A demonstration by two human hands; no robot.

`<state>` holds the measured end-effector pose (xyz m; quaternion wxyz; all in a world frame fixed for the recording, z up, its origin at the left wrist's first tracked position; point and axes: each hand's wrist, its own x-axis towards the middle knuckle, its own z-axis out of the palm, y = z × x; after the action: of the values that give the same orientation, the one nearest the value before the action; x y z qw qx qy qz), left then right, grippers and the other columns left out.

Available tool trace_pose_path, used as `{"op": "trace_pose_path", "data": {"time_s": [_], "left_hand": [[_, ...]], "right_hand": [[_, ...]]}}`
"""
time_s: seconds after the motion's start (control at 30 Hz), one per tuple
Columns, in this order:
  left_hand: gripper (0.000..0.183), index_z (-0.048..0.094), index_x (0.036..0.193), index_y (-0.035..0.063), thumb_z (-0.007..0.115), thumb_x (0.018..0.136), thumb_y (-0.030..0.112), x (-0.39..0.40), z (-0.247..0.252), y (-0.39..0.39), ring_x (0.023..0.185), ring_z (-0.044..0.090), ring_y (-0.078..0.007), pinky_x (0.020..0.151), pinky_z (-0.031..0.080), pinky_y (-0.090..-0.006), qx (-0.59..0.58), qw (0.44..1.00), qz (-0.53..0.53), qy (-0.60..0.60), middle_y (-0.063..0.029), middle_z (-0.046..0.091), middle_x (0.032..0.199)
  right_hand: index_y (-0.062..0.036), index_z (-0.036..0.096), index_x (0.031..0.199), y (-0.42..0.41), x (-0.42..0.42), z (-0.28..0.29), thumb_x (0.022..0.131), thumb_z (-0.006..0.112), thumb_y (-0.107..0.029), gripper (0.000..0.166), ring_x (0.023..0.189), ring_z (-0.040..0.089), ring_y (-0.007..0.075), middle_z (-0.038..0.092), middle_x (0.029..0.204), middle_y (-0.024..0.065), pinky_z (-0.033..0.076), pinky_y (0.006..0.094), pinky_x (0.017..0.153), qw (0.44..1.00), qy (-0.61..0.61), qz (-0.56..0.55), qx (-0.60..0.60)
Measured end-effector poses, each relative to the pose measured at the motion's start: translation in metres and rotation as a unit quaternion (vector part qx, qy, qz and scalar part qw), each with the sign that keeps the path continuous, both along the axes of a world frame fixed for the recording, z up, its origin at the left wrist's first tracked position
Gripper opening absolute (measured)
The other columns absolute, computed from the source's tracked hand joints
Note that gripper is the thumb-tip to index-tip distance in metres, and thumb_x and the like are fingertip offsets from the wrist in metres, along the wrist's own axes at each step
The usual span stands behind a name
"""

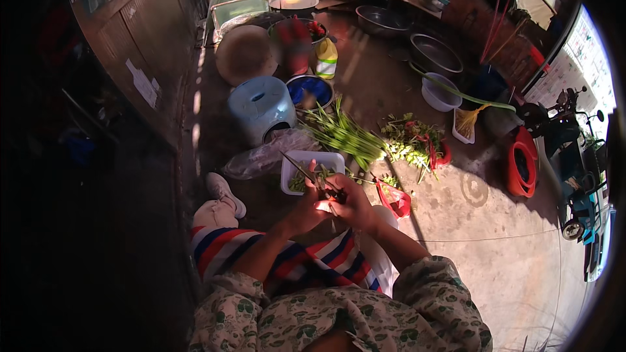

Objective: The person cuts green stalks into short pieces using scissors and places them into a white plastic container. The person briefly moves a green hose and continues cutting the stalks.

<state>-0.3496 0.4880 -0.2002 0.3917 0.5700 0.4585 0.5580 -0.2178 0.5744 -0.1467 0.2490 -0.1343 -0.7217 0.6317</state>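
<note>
My left hand [307,205] and my right hand [353,201] meet above my lap, close to a white plastic tub [337,158] on the floor. A pointed bladed tool [296,163], either a knife or scissors, juts from between them toward the upper left. My right fingers are curled around its dark handle end. What my left fingers grip is hidden by the overlap. Cut green pieces [297,182] lie in the tub. Beyond it rests a bunch of long green stalks [342,134], with leafy trimmings [415,149] to its right.
A blue plastic stool [259,102] and a clear plastic bag [269,154] stand left of the stalks. A red bag [395,201] lies by my right knee. Farther off are a yellow bottle [326,58], metal basins [435,53], a red bucket [522,166] and a parked vehicle [577,200].
</note>
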Motion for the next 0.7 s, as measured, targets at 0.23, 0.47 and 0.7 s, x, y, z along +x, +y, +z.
{"op": "trace_pose_path", "data": {"time_s": [0.23,0.47,0.7], "left_hand": [[0.082,0.0,0.139,0.0114,0.06,0.085,0.003,-0.036,-0.002,0.055,0.081,0.053,-0.0128,0.067,0.047,-0.0265,-0.133,0.97,-0.077,-0.188,-0.0078,0.053,0.102],[0.03,0.06,0.107,0.0018,0.045,0.097,0.026,-0.075,-0.088,0.126,0.051,0.04,-0.0025,0.047,0.034,-0.0184,-0.33,0.906,-0.04,-0.262,0.0024,0.052,0.067],[0.03,0.062,0.1,0.003,0.049,0.096,0.03,-0.115,-0.207,0.153,0.048,0.03,-0.0009,0.044,0.024,-0.0167,-0.443,0.825,0.088,-0.341,0.0048,0.045,0.063]], "right_hand": [[-0.0036,0.052,0.102,0.065,-0.041,-0.023,0.082,0.063,0.001,0.023,0.073,0.057,0.0085,0.057,0.082,0.0,0.047,0.0228,0.063,0.978,-0.011,-0.013,-0.209],[-0.0034,0.053,0.095,0.179,-0.071,-0.132,0.08,0.066,-0.004,0.02,0.053,0.047,0.0053,0.054,0.071,-0.0003,0.037,0.0199,0.045,0.97,-0.114,-0.082,-0.197],[-0.0007,0.051,0.114,0.212,-0.072,-0.27,0.078,0.073,-0.023,0.047,0.068,0.046,0.0096,0.05,0.074,0.0022,0.041,0.0256,0.061,0.957,-0.21,-0.168,-0.11]]}}
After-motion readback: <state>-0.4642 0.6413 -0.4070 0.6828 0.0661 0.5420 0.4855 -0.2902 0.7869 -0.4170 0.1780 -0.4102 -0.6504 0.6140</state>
